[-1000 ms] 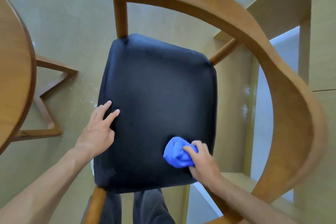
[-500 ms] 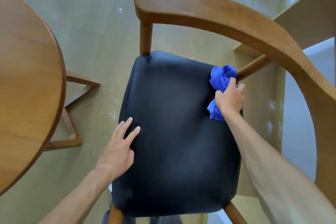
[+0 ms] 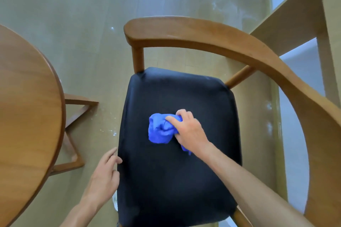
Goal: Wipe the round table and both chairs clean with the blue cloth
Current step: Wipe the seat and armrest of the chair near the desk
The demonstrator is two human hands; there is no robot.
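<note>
Blue cloth (image 3: 160, 129) bunched up near the middle of the black chair seat (image 3: 177, 180), clenched in the right hand (image 3: 190, 131) and pressed onto the cushion; left hand (image 3: 104, 175) with fingers straight and relaxed, holding nothing, touching the seat's left edge; curved wooden armrest (image 3: 212, 33) wrapping round behind and to the right; round table (image 3: 24, 107) at left, apart from the chair.

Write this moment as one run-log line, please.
step: wiping chair seat | right hand: grips blue cloth | left hand: at seat edge
</note>
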